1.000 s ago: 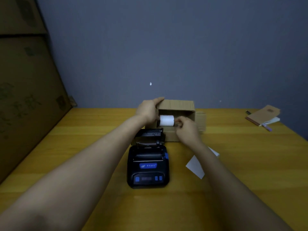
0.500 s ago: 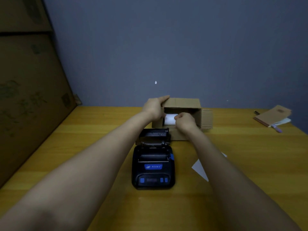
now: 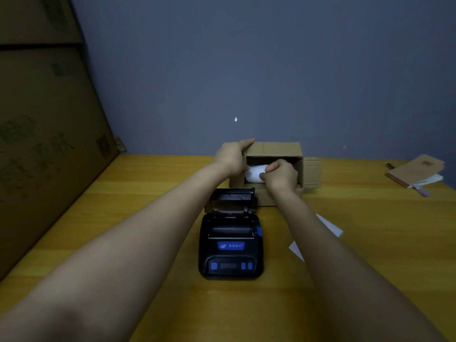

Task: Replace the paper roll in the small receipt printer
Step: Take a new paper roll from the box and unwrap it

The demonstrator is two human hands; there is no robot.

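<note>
While reaching into the cardboard box (image 3: 274, 149) behind the open printer (image 3: 230, 245) on the surface (image 3: 148, 183): right grip (image 3: 280, 175) closed on paper roll (image 3: 254, 174), left grip (image 3: 230, 156) clasping box edge.

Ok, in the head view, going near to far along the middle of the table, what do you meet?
Printer with its lid open → cardboard box, where the right hand grips a paper roll and the left hand steadies the box → wall.
</note>
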